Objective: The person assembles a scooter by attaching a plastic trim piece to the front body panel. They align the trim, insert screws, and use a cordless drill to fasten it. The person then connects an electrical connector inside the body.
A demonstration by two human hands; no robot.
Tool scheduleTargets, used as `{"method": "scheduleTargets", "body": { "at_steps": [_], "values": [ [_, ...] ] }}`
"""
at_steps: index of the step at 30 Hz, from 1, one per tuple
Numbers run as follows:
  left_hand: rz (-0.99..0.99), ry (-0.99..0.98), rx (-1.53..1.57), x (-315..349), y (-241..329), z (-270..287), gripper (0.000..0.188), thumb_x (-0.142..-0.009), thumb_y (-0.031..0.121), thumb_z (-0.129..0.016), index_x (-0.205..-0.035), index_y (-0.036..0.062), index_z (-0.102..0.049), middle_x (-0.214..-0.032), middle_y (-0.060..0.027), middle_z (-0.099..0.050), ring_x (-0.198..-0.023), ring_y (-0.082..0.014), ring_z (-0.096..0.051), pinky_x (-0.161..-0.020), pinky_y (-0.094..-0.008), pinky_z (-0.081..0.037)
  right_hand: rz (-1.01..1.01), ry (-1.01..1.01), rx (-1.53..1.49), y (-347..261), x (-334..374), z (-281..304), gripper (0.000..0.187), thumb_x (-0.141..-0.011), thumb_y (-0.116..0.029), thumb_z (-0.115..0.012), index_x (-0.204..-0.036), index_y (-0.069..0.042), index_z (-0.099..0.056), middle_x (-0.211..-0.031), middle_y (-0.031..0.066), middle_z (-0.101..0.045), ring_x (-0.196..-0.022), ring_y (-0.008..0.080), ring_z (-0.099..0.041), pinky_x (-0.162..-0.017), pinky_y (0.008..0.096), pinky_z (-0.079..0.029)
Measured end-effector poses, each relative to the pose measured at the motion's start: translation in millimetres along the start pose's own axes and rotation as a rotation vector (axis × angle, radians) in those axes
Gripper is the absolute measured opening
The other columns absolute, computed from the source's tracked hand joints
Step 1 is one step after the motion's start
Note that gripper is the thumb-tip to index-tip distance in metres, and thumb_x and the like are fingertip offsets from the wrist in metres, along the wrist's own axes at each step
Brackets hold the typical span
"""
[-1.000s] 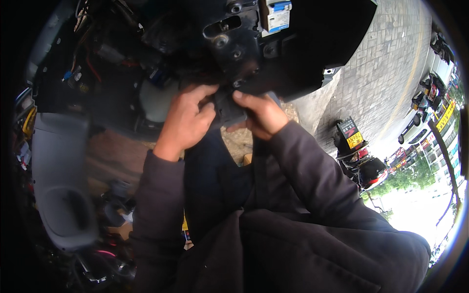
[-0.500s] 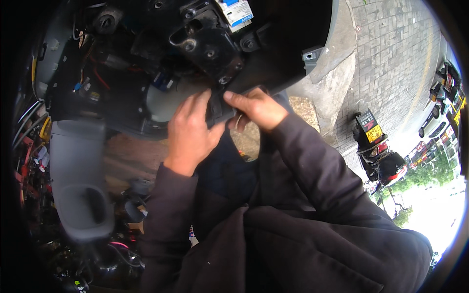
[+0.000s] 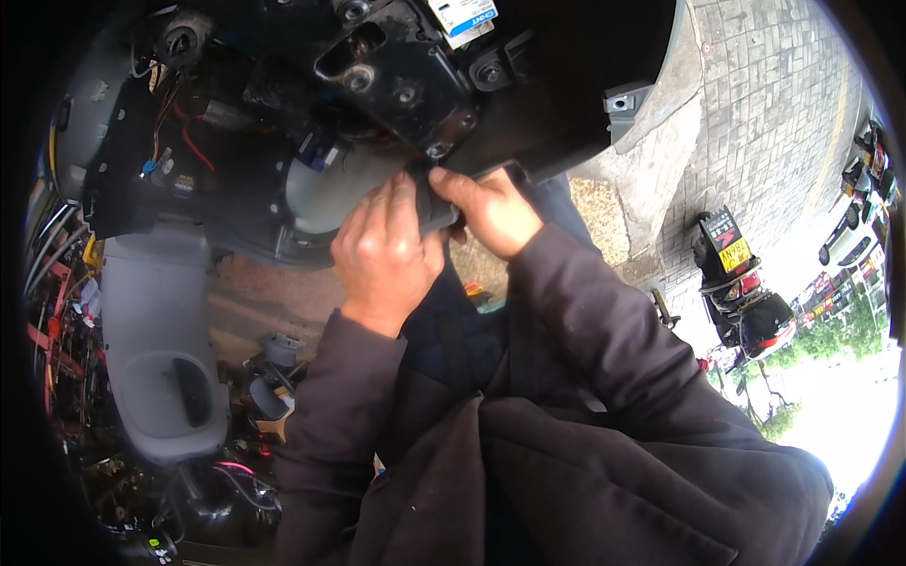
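Both hands are at the near edge of an upturned-looking dark plastic body shell [image 3: 547, 104], with a black metal bracket [image 3: 406, 94] just beyond them. My left hand [image 3: 385, 250] presses its bent fingers against a black plastic edge piece [image 3: 434, 209]. From the right, my right hand [image 3: 495, 212] pinches the same piece, thumb on top and the other fingers curled beneath it, mostly hidden. A white and blue boxed switch [image 3: 462, 17] sits on the shell farther off. Loose wires [image 3: 193, 141] run inside the shell at the left.
A grey moulded panel [image 3: 160, 340] hangs from the shell's left side. Cluttered parts and red frames [image 3: 57, 349] lie beyond it. On the right, a parked motorbike [image 3: 746, 302] stands by grey paving [image 3: 755, 123].
My left hand has shifted slightly right, closer to the right hand, and its thumb is now tucked in. The view has moved a little; both hands stay at the black edge piece.
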State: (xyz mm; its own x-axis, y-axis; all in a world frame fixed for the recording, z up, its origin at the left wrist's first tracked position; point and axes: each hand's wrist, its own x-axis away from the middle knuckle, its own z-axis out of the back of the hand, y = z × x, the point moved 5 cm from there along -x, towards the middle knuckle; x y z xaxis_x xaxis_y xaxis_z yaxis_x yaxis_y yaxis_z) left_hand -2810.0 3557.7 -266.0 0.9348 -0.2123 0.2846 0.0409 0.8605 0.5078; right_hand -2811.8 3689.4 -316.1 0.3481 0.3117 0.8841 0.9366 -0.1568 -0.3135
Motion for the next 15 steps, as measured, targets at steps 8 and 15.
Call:
{"method": "scheduleTargets", "body": {
  "at_steps": [8,15],
  "values": [
    [0.004,-0.03,0.002,0,0,0,0.046,-0.072,0.007,-0.071,-0.115,-0.0055,-0.066,-0.108,-0.0213,-0.071,-0.097,-0.0379,-0.071,-0.083,-0.0425,-0.058,0.059,-0.161,0.019,13,-4,11,0.035,-0.101,-0.03,-0.057,-0.114,0.002,-0.064,-0.09,0.0095,-0.068,-0.064,0.0178,-0.064,-0.056,0.03,-0.053],
    [0.054,-0.05,-0.025,0,4,4,0.049,-0.075,0.012,-0.078,-0.119,-0.0031,-0.065,-0.111,-0.0216,-0.069,-0.102,-0.0392,-0.068,-0.087,-0.0447,-0.056,0.133,-0.108,-0.006,35,36,46,0.048,-0.101,-0.035,-0.058,-0.129,0.005,-0.062,-0.11,0.0142,-0.07,-0.096,0.0194,-0.067,-0.072,0.0319,-0.056]
  ]
}}
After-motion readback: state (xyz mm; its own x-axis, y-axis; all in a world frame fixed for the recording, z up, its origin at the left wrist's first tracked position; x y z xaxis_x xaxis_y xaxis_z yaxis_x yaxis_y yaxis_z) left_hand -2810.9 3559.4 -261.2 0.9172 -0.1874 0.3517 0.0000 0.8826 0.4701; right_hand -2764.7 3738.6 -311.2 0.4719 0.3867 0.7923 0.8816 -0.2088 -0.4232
